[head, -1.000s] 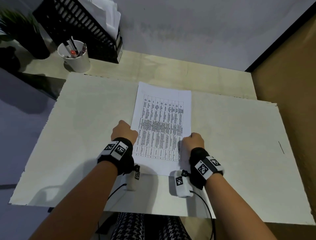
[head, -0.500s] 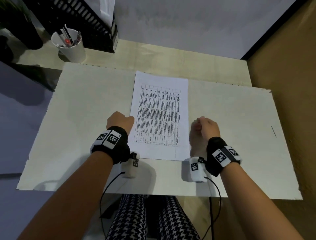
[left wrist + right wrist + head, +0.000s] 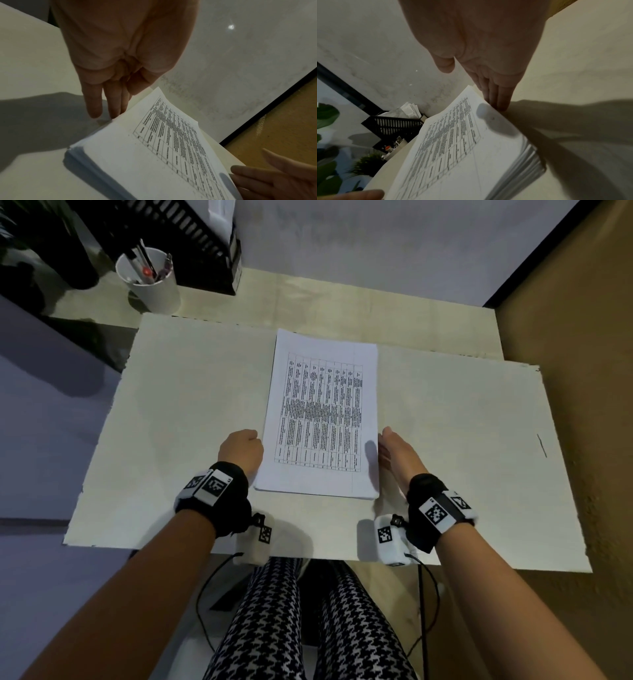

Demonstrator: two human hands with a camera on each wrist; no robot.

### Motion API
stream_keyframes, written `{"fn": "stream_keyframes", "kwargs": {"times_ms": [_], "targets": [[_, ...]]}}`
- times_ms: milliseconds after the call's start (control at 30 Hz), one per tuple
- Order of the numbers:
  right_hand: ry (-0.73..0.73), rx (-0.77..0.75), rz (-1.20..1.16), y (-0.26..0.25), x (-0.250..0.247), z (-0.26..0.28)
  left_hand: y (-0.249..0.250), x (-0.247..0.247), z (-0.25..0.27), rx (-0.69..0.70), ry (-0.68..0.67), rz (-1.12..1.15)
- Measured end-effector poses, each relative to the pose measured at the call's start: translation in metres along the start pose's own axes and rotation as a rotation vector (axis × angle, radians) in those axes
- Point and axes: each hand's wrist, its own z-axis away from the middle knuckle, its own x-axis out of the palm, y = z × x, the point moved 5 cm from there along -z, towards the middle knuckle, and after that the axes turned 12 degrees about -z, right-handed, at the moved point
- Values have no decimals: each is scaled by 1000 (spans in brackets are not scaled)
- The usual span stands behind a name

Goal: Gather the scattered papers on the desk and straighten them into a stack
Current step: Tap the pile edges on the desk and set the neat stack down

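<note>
A stack of white papers [image 3: 322,419] with a printed table on top lies flat in the middle of the pale desk mat [image 3: 191,405]. My left hand [image 3: 241,451] stands at the stack's left edge, and its straight fingers [image 3: 111,105] touch that edge of the stack of papers [image 3: 154,155]. At the right edge my right hand [image 3: 394,453] stands on its side, straight fingers [image 3: 498,97] pressed flat against the side of the stack of papers [image 3: 462,148]. Neither hand grips the sheets.
A white pen cup [image 3: 150,282] and a black file tray [image 3: 178,237] holding papers stand at the back left, beside a dark plant pot [image 3: 51,244]. A wall runs behind the desk. The mat's front edge [image 3: 308,556] lies just behind my wrists.
My right hand, lifted off to the right half a second ago, has come back against the stack's right edge with fingers straightened. The left hand stays at the left edge.
</note>
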Motion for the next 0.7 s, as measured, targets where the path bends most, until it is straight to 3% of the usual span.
{"fn": "stream_keyframes", "kwargs": {"times_ms": [200, 300, 400, 500, 633, 700], "targets": [[-22, -31, 77, 8, -7, -26, 4, -1, 2, 8, 17, 53], [-46, -9, 67, -6, 13, 8, 3, -2, 2, -7, 31, 85], [-20, -68, 13, -7, 17, 15, 2, -2, 0, 5, 32, 116], [-67, -29, -47, -5, 25, 18, 0, -2, -2, 12, 22, 134], [-84, 11, -89, 22, -1, -22, -10, -1, -3, -7, -38, 194], [-84, 9, -84, 16, -1, -5, -15, -3, 4, -7, -62, 167]]}}
